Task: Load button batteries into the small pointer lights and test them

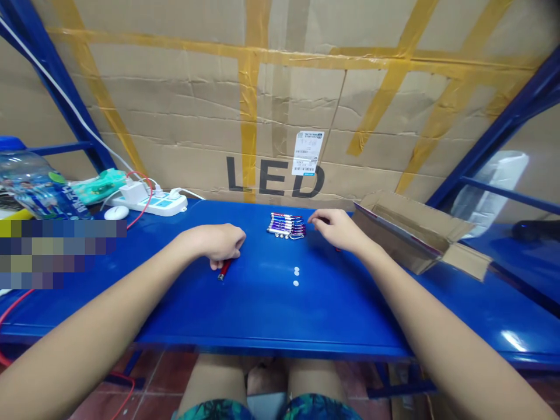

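My left hand is closed around a small red cylinder with a silver end, low over the blue table. My right hand has its fingers curled beside a row of several small metallic cylinders in red, blue, purple and silver, with clips at their right ends. Whether anything is between the right fingertips is too small to tell. A bit of red shows under the right hand. Three small white discs lie on the table in front of the row.
An open cardboard box stands at the right. At the left are a white power strip, a white mouse-like object, a plastic bottle and a red cable. Behind the table rises a large taped carton.
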`<state>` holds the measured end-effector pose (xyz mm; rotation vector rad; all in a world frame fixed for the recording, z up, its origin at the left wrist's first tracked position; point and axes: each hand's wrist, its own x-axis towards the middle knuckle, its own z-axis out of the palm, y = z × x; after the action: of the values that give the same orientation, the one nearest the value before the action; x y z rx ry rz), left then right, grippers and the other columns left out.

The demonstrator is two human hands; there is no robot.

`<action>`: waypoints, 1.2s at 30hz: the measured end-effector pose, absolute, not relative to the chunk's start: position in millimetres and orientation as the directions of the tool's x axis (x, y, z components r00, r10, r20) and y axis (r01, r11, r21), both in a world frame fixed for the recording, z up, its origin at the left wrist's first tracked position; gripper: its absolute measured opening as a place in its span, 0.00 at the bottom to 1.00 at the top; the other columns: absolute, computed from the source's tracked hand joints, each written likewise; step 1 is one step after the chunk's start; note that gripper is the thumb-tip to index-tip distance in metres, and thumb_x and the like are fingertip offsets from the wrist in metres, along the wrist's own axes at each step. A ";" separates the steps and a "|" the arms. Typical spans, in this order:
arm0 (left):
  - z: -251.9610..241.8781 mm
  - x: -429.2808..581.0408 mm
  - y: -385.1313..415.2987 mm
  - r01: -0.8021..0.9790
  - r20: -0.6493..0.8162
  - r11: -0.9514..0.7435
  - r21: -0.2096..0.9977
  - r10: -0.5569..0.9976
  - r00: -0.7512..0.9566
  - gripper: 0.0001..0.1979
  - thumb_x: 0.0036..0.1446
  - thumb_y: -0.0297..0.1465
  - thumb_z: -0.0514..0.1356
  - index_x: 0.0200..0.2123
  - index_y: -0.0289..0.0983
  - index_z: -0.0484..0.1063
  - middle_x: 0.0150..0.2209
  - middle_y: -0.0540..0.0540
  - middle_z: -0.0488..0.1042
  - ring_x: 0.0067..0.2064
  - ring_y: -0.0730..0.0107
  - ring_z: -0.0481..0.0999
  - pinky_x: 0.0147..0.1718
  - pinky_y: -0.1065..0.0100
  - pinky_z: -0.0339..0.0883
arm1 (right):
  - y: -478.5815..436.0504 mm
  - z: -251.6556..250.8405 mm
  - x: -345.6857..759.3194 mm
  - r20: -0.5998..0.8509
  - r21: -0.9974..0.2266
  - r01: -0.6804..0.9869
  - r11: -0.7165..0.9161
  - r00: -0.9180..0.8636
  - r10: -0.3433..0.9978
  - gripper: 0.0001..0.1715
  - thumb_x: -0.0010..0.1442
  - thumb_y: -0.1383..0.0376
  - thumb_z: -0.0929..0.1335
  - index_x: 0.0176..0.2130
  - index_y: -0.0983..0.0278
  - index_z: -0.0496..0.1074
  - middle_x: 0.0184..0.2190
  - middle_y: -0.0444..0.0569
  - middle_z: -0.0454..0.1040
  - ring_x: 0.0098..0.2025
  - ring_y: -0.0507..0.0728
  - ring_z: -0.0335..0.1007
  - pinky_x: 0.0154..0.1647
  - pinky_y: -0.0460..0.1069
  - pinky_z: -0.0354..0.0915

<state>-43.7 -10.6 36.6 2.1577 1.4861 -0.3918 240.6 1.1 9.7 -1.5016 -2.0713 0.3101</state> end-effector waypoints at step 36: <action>11.6 20.2 5.8 0.664 0.185 -0.743 0.083 0.666 0.722 0.14 0.59 0.25 0.51 0.38 0.35 0.77 0.44 0.39 0.77 0.47 0.58 0.74 0.48 0.60 0.66 | -16.5 4.8 242.1 0.009 -0.725 0.648 0.231 -0.327 0.945 0.04 0.53 0.66 0.67 0.32 0.64 0.68 0.25 0.46 0.74 0.24 0.52 0.67 0.21 0.45 0.59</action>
<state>20.2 5.8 11.6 2.9058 1.1221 0.3191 242.1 -16.5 4.8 -1.4608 -2.0589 0.8768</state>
